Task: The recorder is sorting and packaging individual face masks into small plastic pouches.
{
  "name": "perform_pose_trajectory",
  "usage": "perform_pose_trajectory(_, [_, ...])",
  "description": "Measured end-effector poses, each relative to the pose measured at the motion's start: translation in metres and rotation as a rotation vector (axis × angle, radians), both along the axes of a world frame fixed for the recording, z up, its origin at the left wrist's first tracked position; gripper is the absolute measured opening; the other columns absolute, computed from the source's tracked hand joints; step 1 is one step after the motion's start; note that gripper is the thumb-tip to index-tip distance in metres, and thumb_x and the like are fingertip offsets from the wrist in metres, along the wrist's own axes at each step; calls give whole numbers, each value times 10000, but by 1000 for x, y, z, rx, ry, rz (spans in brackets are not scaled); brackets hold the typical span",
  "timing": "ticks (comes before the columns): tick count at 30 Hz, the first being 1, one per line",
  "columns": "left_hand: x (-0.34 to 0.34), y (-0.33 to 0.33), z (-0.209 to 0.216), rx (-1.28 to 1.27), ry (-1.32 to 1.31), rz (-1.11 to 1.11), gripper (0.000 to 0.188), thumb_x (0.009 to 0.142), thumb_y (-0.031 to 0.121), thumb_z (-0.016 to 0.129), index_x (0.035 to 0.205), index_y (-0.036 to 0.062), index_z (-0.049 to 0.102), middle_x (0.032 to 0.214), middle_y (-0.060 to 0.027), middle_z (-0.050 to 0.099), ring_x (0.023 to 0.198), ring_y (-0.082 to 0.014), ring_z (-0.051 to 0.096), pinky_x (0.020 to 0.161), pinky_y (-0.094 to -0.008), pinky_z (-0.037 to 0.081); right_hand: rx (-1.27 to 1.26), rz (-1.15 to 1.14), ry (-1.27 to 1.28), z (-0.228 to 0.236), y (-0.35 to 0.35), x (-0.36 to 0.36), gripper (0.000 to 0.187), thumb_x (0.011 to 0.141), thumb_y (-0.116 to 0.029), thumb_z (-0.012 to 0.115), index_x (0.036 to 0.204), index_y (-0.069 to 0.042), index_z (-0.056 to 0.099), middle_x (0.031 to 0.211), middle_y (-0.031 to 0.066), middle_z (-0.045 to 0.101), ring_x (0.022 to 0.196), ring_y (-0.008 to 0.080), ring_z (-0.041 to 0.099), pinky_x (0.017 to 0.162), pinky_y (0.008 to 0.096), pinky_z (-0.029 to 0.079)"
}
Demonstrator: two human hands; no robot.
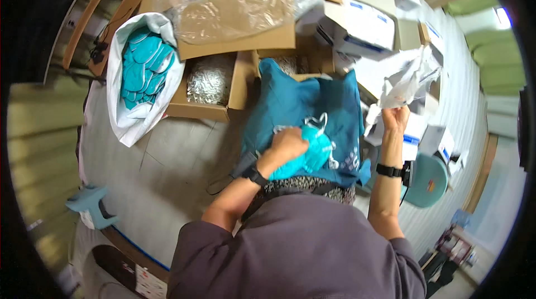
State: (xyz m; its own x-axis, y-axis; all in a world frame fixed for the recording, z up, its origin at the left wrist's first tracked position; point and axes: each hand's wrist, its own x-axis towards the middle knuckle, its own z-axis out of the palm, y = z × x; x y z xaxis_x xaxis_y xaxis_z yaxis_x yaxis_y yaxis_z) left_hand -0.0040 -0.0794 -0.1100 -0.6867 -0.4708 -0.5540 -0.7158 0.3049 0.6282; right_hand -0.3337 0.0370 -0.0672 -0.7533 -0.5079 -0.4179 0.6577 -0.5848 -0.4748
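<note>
On the teal apron over my lap (268,95) lie turquoise cup-shaped face masks (318,148) with white elastic straps. My left hand (288,144) is closed at the upper left of these masks and seems to grip one; its fingertips are partly hidden. Out to the right, my right hand (395,119) pinches the lower end of a crumpled translucent plastic bag (406,86) and holds it up over the white boxes. Whether that bag contains anything, I cannot make out.
A white sack (121,123) full of turquoise masks stands at the left. Beside it are open cardboard boxes (198,111), one with silvery plastic-wrapped contents. White cartons (365,25) are stacked at the far right. A teal stool (429,182) is right of me, a blue-grey one (95,205) lower left.
</note>
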Motion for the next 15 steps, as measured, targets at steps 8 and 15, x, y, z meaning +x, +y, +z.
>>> perform_pose_trajectory(8, [15,-1,2,-2,157,86,362,774,294,580,957,-6,665,889,-251,688,827,-432,670,765,-523,529,-9,272,121,67,-194,41,206,1012,-219,580,870,-75,538,698,24,512,654,141,503,666,275,479])
perform_pose_trajectory(15, [28,-12,5,70,148,241,278,756,252,603,878,11,667,824,-235,685,797,-424,667,736,-514,525,-129,490,-39,96,-357,70,476,950,-301,660,1037,151,541,1060,244,616,1046,377,623,1000,422,532])
